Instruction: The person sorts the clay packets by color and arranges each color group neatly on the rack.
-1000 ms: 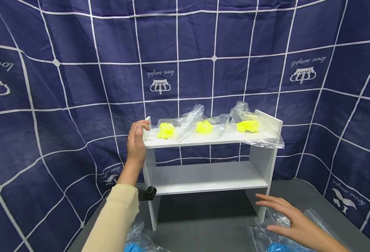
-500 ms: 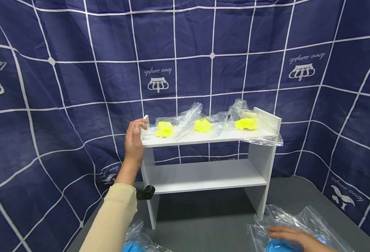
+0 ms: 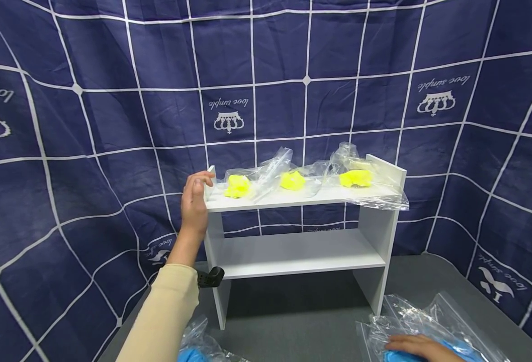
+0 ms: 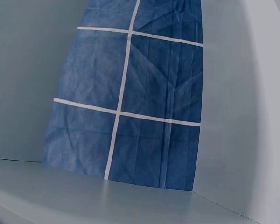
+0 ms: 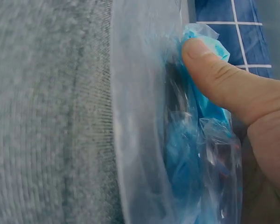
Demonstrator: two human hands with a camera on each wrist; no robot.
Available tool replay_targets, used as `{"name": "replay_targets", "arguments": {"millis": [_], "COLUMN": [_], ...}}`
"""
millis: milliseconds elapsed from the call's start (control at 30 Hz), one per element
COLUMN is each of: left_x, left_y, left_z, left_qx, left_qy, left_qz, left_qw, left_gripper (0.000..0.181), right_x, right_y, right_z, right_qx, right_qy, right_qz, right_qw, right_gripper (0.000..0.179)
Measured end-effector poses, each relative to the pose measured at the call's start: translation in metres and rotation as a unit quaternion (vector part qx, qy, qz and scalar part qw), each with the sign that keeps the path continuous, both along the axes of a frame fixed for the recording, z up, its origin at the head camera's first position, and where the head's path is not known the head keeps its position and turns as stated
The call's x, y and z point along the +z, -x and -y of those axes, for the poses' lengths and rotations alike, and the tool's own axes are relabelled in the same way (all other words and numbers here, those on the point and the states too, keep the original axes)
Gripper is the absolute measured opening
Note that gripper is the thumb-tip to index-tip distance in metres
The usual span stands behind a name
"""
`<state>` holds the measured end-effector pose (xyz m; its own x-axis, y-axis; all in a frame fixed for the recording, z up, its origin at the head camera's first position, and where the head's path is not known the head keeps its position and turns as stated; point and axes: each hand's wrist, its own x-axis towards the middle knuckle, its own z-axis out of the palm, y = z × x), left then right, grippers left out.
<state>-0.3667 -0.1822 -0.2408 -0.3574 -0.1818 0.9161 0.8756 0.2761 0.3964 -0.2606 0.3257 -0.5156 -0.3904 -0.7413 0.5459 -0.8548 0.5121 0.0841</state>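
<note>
My left hand point(image 3: 194, 206) grips the left end panel of a white two-tier shelf point(image 3: 302, 251), its fingers bent over the panel's upper edge. The left wrist view looks into the shelf's white boards point(image 4: 233, 102), without showing the hand. At lower right, my right hand point(image 3: 422, 347) grips a clear plastic bag point(image 3: 404, 306) holding something bright blue. Close up, my right thumb point(image 5: 210, 65) lies against the blue contents point(image 5: 184, 154) through the clear film; the other fingers are hidden there.
Clear bags with yellow lumps sit along the top board: left point(image 3: 238, 186), middle point(image 3: 292, 180), right point(image 3: 355, 178). Another bag with blue contents point(image 3: 192, 355) lies at the bottom left on the dark grey surface point(image 3: 288, 311). A navy curtain point(image 3: 279, 60) with white lines surrounds the shelf.
My right hand has come down from beside the shelf's right leg onto the bag with blue contents, and the bag's film has shifted. My left hand has stayed at the shelf's end panel.
</note>
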Motion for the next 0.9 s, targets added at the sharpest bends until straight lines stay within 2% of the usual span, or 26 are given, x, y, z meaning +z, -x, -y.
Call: {"name": "replay_targets", "arguments": {"millis": [67,267,333,433,500,567,700,733,833,900], "left_x": [0.000,0.000,0.000,0.001,0.001,0.001,0.001,0.002,0.001,0.001], "left_y": [0.000,0.000,-0.001,-0.002,-0.002,-0.003,-0.003,-0.004,-0.003,-0.002], "left_z": [0.000,0.000,-0.001,-0.002,-0.002,-0.003,-0.003,-0.003,-0.002,-0.002], "left_qx": [0.001,0.002,0.001,0.002,0.003,0.005,0.002,0.002,0.004,0.004], "left_qy": [0.000,-0.001,-0.001,0.000,-0.001,-0.002,-0.001,-0.002,-0.003,-0.003], "left_qz": [0.002,0.001,-0.001,-0.001,-0.001,-0.001,-0.004,-0.004,-0.001,0.000], "left_qw": [1.0000,1.0000,1.0000,1.0000,1.0000,1.0000,1.0000,1.0000,1.0000,1.0000], "left_gripper": [0.037,0.037,0.037,0.035,0.034,0.034,0.033,0.033,0.034,0.034], "right_x": [0.001,0.003,0.004,0.005,0.007,0.011,0.025,0.031,0.051,0.066], "right_y": [-0.001,0.004,0.004,0.002,0.001,0.001,-0.002,-0.004,-0.013,-0.020], "right_z": [0.000,0.000,0.000,0.002,0.004,0.008,0.017,0.020,0.028,0.035], "right_qx": [-0.001,0.037,0.051,0.053,0.051,0.040,0.019,0.004,-0.031,-0.070], "right_qy": [0.005,0.023,0.036,0.053,0.059,0.058,0.059,0.058,0.059,0.061], "right_qz": [0.028,0.025,0.058,0.087,0.085,0.050,0.011,0.014,0.071,0.100], "right_qw": [0.9996,0.9987,0.9963,0.9934,0.9933,0.9962,0.9980,0.9982,0.9953,0.9906], "right_gripper": [0.058,0.055,0.054,0.054,0.053,0.054,0.057,0.057,0.052,0.051]}}
